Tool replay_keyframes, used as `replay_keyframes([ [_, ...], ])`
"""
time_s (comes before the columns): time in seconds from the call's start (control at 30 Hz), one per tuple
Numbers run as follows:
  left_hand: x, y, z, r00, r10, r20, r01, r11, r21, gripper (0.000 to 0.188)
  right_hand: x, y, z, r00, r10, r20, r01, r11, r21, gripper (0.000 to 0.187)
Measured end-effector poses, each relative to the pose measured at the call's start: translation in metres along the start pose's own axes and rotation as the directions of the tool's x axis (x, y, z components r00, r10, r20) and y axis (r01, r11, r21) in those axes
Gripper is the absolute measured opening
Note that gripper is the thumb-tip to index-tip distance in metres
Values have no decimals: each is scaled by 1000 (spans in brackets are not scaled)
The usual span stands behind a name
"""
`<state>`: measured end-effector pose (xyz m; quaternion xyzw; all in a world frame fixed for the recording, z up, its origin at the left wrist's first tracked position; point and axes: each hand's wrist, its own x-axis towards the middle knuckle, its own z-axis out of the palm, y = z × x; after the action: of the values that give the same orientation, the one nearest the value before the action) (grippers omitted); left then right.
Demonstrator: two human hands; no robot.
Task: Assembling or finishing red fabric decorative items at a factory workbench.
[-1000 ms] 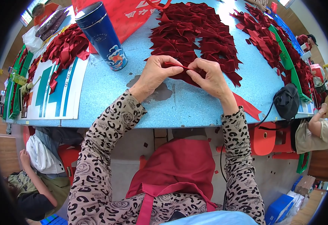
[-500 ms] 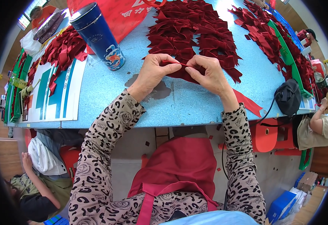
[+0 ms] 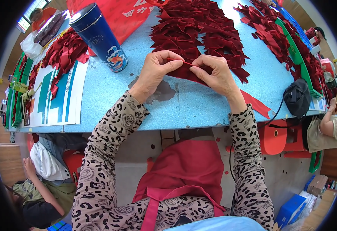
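A dark red ribbon (image 3: 189, 74) is stretched between my hands above the blue tabletop. My left hand (image 3: 152, 74) pinches its upper edge between thumb and forefinger, the fingertips at the fold. On the other side my right hand (image 3: 217, 77) pinches the same edge, a short gap from the left. The ribbon's broad part hangs below the thumbs and slips partly behind my right hand. A red ribbon tail (image 3: 256, 104) with a notched end lies by my right wrist; whether it belongs to the held piece I cannot tell. Rows of dark red ribbon bows (image 3: 178, 32) lie just beyond.
A blue lidded tumbler (image 3: 101, 40) stands left of my hands, before a red bag (image 3: 118, 21). More ribbon pieces (image 3: 62, 52) lie at the left. On the right are a green tray (image 3: 297, 57), a black pouch (image 3: 296, 98) with a cord, and another person's arm (image 3: 328, 123).
My fingertips have drawn slightly apart, so a little more of the ribbon's edge shows between them. The left hand has shifted slightly up and left; both grips stay pinched.
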<state>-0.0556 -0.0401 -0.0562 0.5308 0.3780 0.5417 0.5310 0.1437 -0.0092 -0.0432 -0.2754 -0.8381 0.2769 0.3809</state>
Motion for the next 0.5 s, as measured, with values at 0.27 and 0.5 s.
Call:
replay_keyframes([
  [0.27,1,-4,-5,999,-43,23,42,998,50,12,-1,4,1,999,-28,-24,29,999,43,12],
  [0.5,0,1,-3,997,-10,76,4,998,68,15,-1,2,2,1000,-2,8,2,1000,28,11],
])
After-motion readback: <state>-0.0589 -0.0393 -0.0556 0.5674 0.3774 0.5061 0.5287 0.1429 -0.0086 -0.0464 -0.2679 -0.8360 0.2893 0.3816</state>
